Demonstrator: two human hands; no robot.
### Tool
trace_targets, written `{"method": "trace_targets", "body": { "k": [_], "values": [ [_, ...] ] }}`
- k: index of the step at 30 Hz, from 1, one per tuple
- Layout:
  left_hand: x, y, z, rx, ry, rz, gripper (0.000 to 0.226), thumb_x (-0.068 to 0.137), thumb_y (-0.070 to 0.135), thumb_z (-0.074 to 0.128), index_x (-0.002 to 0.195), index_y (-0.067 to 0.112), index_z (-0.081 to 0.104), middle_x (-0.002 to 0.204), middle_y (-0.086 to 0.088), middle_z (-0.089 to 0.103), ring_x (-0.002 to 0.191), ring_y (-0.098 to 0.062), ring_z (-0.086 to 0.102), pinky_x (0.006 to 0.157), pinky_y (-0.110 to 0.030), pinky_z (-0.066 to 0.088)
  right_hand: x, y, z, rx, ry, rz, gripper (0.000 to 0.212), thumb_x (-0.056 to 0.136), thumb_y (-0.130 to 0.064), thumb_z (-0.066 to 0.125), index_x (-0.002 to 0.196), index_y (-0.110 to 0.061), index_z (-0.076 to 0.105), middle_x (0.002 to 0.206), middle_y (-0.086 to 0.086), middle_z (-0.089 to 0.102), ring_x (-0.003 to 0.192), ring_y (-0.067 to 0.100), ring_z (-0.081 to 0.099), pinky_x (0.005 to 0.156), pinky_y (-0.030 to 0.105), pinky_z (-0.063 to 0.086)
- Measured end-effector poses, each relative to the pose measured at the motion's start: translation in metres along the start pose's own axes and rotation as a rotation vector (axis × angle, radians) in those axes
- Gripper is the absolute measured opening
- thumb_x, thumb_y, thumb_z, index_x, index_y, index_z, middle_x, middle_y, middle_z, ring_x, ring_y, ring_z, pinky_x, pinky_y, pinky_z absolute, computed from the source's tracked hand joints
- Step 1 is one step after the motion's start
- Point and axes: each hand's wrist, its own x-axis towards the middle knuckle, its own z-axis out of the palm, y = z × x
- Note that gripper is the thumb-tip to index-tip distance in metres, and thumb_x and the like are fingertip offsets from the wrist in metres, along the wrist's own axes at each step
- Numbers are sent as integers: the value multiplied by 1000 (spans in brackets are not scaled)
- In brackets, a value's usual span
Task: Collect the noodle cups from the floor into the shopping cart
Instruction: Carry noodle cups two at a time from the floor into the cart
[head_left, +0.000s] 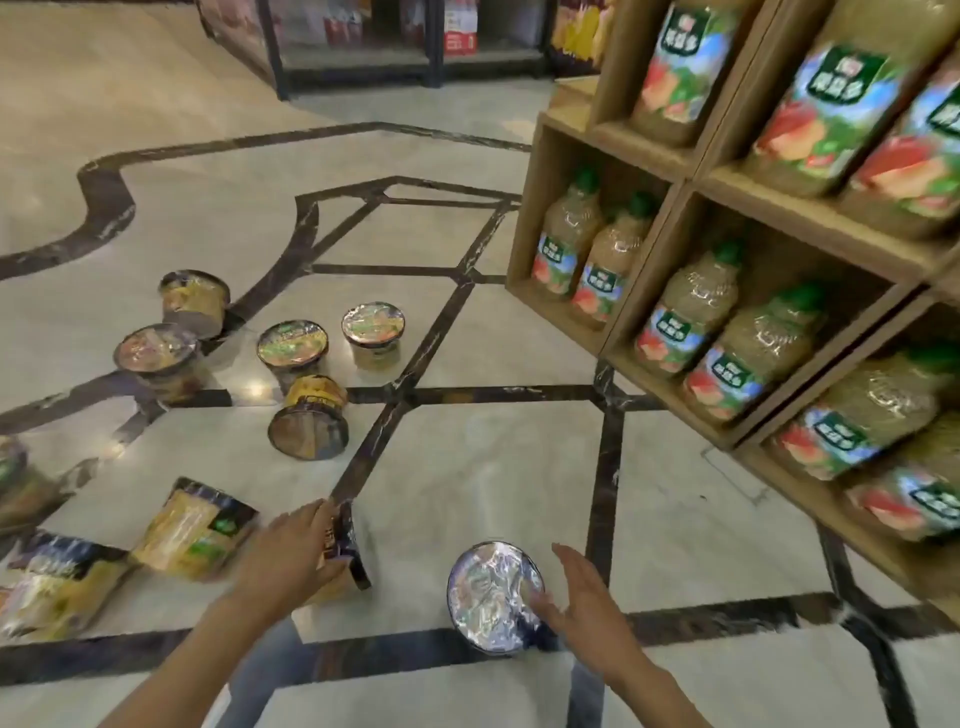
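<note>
Several foil-lidded noodle cups lie scattered on the marble floor. My left hand (291, 556) grips a tipped cup (349, 545) by its side, the lid facing right. Beside my right hand (582, 603), whose fingers are spread, a cup with a silvery lid (488, 592) sits on the floor; the fingertips touch its right rim. Farther off stand three upright cups (373, 332) (292, 345) (158, 358), and others lie on their sides (310, 421) (195, 527) (195, 301). No shopping cart is in view.
A wooden shelf unit (670, 322) full of juice bottles (685, 322) juts out on the right, close to my right arm. More toppled cups (57, 582) lie at the left edge. Dark store shelving (363, 52) lines the far wall.
</note>
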Motion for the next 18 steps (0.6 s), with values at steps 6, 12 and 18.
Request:
{"method": "trace_targets", "body": {
  "k": [6,12,18],
  "values": [
    [13,1,22,-173,-127,-22,106,69,70,64,148,16,19,147,-2,38,125,-21,46,101,-28,37,1,15,53,434,-92,-19,98,44,-51,90,122,-49,30,127,-21,45,120,3,49,92,12,44],
    [15,3,37,-361,-269,-44,145,37,84,66,150,24,-3,154,3,23,136,-17,34,107,-26,32,16,22,79,518,48,-45,117,37,-38,96,133,-39,29,130,-18,51,119,-4,50,100,18,43],
    [11,11,34,-442,-221,-174,131,43,68,80,145,29,8,143,4,38,124,-18,46,100,-30,43,21,-4,75,635,137,49,105,26,-34,96,117,-31,44,116,-9,60,106,2,59,81,9,49]
  ]
}}
